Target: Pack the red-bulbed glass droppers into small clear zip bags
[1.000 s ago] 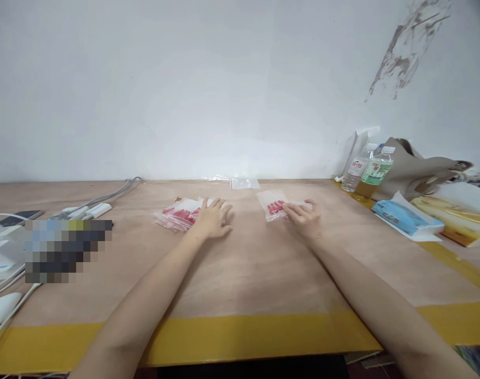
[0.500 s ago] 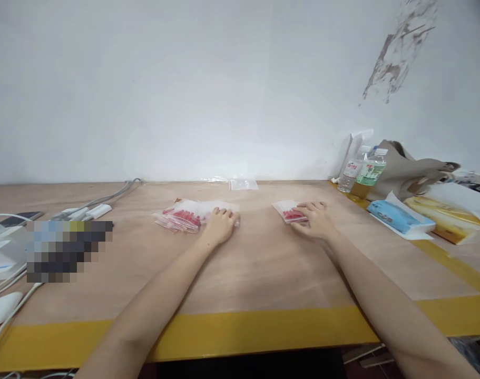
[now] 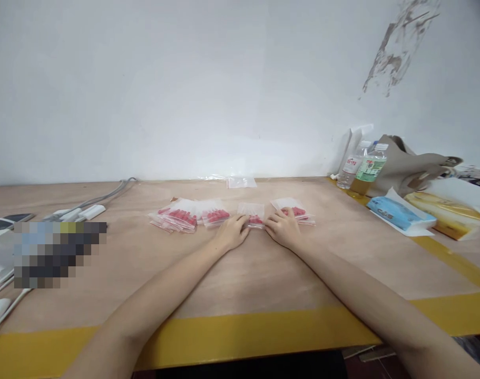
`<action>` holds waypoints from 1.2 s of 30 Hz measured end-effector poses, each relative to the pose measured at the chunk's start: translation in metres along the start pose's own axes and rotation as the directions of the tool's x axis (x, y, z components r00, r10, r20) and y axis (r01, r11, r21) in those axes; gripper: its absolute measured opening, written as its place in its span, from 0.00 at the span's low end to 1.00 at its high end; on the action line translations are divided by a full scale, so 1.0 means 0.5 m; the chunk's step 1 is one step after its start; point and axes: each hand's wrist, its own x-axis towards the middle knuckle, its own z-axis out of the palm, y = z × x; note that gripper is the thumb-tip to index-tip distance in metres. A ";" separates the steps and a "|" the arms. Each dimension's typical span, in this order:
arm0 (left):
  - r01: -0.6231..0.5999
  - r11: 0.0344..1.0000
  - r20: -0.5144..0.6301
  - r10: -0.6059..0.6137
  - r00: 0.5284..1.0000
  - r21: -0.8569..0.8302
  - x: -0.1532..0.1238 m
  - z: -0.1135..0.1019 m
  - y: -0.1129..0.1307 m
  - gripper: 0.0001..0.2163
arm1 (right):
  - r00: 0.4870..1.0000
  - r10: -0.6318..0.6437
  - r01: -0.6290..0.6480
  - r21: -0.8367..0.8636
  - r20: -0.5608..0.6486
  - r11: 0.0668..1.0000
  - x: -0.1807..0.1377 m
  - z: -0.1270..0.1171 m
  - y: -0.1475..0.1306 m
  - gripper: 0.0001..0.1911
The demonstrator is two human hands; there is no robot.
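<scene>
A small clear zip bag (image 3: pixel 251 211) with red pieces in its lower part lies flat on the table between my hands. My left hand (image 3: pixel 232 232) has its fingers closed at the bag's lower left corner. At the lower right corner, the fingers of my right hand (image 3: pixel 284 228) are bent and closed on the edge. Behind my right hand, partly covered by it, is a stack of similar bags (image 3: pixel 297 210). To the left lie another bag with red pieces (image 3: pixel 216 216) and a fanned pile of bags (image 3: pixel 178 217).
Flat clear bags (image 3: pixel 242 182) lie against the wall. Two bottles (image 3: pixel 368 167), a blue tissue pack (image 3: pixel 401 213) and a yellow one (image 3: pixel 447 213) stand at the right. Cables and white chargers (image 3: pixel 91 212) occupy the left. Yellow tape (image 3: pixel 240 334) runs along the front edge.
Both hands have come closer together. A single bag now lies between them, where bare table showed before. My right hand has moved left, off much of the right stack.
</scene>
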 end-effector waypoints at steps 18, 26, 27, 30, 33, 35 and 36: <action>-0.078 0.992 0.024 0.076 0.997 0.100 -0.004 -0.020 0.007 0.12 | 0.995 -0.086 0.088 0.043 -0.052 0.995 0.007 -0.003 0.009 0.11; -0.140 0.981 0.039 0.136 0.990 0.133 -0.001 -0.015 0.002 0.09 | 0.986 -0.099 0.104 0.031 -0.134 0.994 0.002 0.000 0.020 0.12; -0.140 0.981 0.039 0.135 0.990 0.134 -0.001 -0.015 0.001 0.10 | 0.983 -0.110 0.115 0.028 -0.144 0.993 0.001 0.001 0.022 0.13; -0.136 0.981 0.039 0.132 0.990 0.135 -0.001 -0.015 0.001 0.10 | 0.977 -0.132 0.137 0.021 -0.170 0.990 0.001 0.002 0.024 0.13; -0.132 0.982 0.039 0.128 0.991 0.136 0.001 -0.016 0.001 0.10 | 0.978 -0.130 0.134 0.013 -0.163 0.991 0.004 0.000 0.022 0.13; -0.137 0.982 0.038 0.133 0.990 0.133 0.002 -0.016 0.000 0.09 | 0.982 -0.123 0.126 0.012 -0.140 0.992 0.005 0.000 0.021 0.12; -0.141 0.981 0.037 0.137 0.990 0.131 0.003 -0.016 0.000 0.09 | 0.985 -0.114 0.117 0.014 -0.129 0.993 0.005 0.000 0.021 0.12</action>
